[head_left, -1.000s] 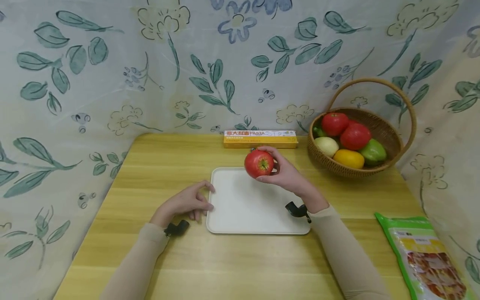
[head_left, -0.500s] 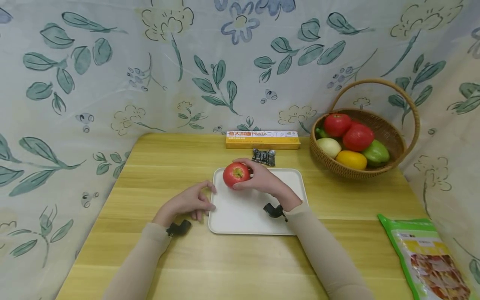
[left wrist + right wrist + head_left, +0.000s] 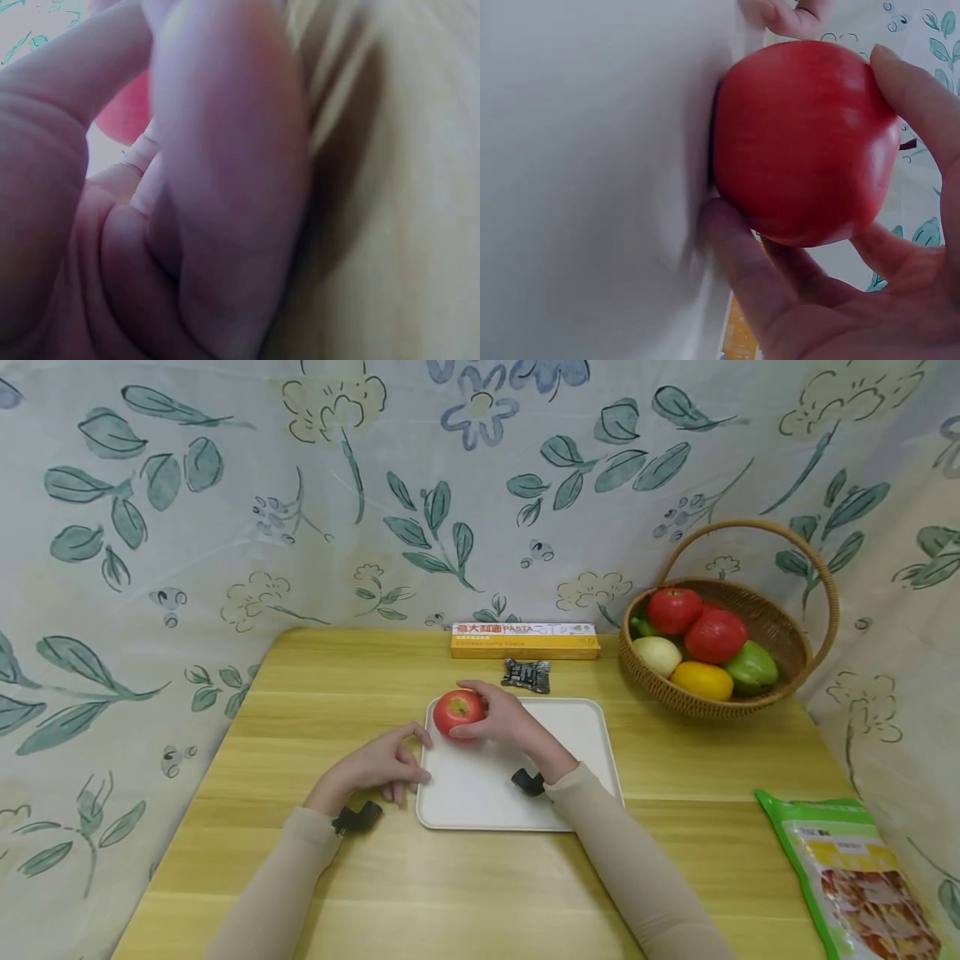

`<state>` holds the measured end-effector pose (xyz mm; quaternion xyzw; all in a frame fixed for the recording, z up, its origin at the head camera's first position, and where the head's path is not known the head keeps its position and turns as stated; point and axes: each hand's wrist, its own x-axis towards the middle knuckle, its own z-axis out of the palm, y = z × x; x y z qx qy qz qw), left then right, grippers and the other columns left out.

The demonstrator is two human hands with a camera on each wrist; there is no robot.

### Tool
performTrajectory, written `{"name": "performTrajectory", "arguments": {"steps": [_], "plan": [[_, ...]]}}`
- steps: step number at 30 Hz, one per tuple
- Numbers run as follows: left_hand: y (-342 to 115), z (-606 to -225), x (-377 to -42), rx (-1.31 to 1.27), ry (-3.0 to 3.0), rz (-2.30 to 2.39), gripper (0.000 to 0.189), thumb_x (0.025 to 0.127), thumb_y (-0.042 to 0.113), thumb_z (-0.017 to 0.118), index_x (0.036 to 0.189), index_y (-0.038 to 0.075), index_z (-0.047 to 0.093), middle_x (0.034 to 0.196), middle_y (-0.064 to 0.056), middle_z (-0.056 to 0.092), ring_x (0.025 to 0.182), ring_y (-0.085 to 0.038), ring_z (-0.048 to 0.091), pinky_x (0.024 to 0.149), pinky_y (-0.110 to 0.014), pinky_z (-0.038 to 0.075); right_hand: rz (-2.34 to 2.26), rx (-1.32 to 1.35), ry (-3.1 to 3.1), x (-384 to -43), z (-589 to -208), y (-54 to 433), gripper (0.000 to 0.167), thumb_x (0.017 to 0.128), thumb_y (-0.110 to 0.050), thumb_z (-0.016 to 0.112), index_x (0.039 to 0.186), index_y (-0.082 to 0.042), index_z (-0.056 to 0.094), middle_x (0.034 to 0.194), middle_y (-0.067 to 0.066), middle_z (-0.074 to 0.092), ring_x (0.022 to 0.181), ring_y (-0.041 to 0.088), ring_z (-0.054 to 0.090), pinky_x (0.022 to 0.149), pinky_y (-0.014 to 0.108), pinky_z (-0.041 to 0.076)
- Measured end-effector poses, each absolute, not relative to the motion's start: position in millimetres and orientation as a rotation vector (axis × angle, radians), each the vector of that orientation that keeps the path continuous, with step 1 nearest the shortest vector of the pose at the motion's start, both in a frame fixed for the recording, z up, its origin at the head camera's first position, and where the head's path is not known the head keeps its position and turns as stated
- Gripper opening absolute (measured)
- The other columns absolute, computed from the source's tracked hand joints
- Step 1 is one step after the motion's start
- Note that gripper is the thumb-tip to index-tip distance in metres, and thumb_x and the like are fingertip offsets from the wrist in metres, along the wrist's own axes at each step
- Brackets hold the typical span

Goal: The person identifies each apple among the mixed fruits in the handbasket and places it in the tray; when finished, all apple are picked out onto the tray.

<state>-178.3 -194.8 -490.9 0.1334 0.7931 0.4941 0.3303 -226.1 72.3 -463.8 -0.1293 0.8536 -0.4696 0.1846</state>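
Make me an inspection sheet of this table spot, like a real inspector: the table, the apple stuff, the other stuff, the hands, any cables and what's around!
Surface: table with a pale yellow wood-grain top.
Job's things: red apple at the far left corner of the white tray.
Clutter: pasta box near the far edge, dark packet in front of it, basket of produce far right, green-edged bag at right.
Hands: right hand holds the apple; left hand is at the tray's left edge, its grip unclear.
Cables: nothing seen.
Surroundings: flower-patterned backdrop behind and at both sides.
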Motion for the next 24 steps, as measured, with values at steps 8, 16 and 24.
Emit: {"name": "performTrajectory", "arguments": {"steps": [8, 16, 24], "plan": [[-194.5, -493.0, -179.2, 0.342, 2.071, 1.291, 0.055, 0.094, 0.027, 0.083, 0.134, 0.017, 0.047, 0.074, -0.006, 0.073, 0.049, -0.019, 0.068, 0.044, -0.026, 0.052, -1.364, -0.370, 2.424, -224.8, -468.9, 69.7, 0.085, 0.082, -0.034, 0.094, 0.154, -0.022, 0.050, 0.147, 0.009, 0.062, 0.133, 0.030, 0.060, 0.112, 0.050, 0.054], [-193.6, -493.8, -178.3, 0.346, 2.070, 1.291, 0.055, 0.094, 0.027, 0.083, 0.134, 0.016, 0.047, 0.074, -0.006, 0.073, 0.049, -0.018, 0.068, 0.045, -0.026, 0.052, -1.329, -0.405, 2.375, -223.2, -455.7, 83.7, 0.096, 0.084, -0.039, 0.092, 0.163, -0.026, 0.039, 0.156, 0.009, 0.052, 0.143, 0.034, 0.055, 0.114, 0.053, 0.053], [-194.4, -495.0, -176.8, 0.356, 2.082, 1.302, 0.056, 0.093, 0.025, 0.084, 0.135, 0.014, 0.048, 0.074, -0.007, 0.073, 0.048, -0.017, 0.066, 0.044, -0.025, 0.051, -1.455, -0.429, 2.463, -219.7, -395.8, 134.4, 0.094, 0.089, -0.036, 0.088, 0.165, -0.031, 0.033, 0.166, 0.012, 0.040, 0.148, 0.039, 0.047, 0.117, 0.058, 0.049]]}}
